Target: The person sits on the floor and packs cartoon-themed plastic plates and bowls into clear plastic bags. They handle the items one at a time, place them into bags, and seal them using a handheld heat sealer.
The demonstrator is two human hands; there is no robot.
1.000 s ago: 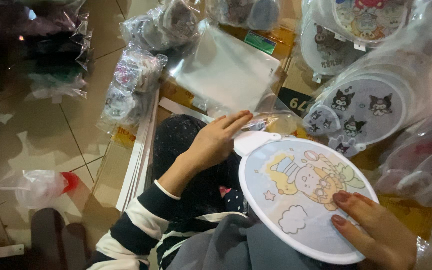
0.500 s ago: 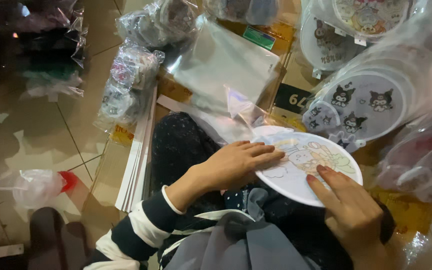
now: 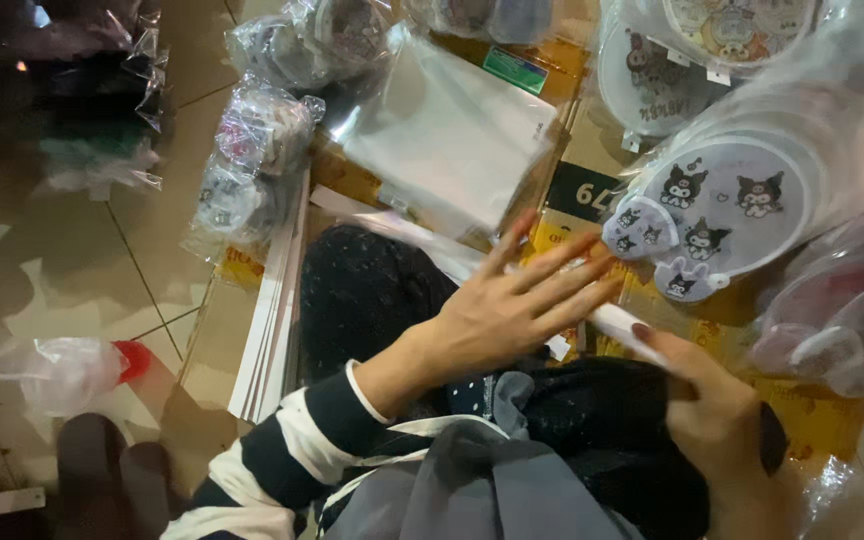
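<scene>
Currently mid-handling, nothing bagged or set down yet. Holding a white flat piece (image 3: 620, 325) edge-on over the lap, just above the dark speckled garment (image 3: 367, 290). Looks like a round fan of the kind stacked nearby, but can't confirm from this angle.

- Left hand (image 3: 512, 312): released, flat, fingers spread, laid across the upper part of the white flat piece. Not gripping.
- Right hand (image 3: 722, 420): clenched round the lower end of the white flat piece, thumb on top, carrying it.

Done so far, judging by the layout: one piece pulled out and in hand. Left: no open sleeve or bag at the hands, so wrapping or sorting apparently not begun.

Around:
- Bagged round cartoon fans (image 3: 732, 200) piled to the right, near the right hand, with more bags on top.
- Flat packet of clear sleeves (image 3: 442, 130) ahead, lying on a yellow cardboard box (image 3: 572, 190).
- Bundles in crinkled plastic bags (image 3: 252, 150) further left.
- White strips (image 3: 272, 320) stacked on edge beside the garment.
- Bag with a red cap (image 3: 82, 370) on the tiled floor (image 3: 52, 260), well apart.

In the way: cramped lap space, bagged fans crowding the right side, loose plastic everywhere. No counter in view, all work on the floor.
</scene>
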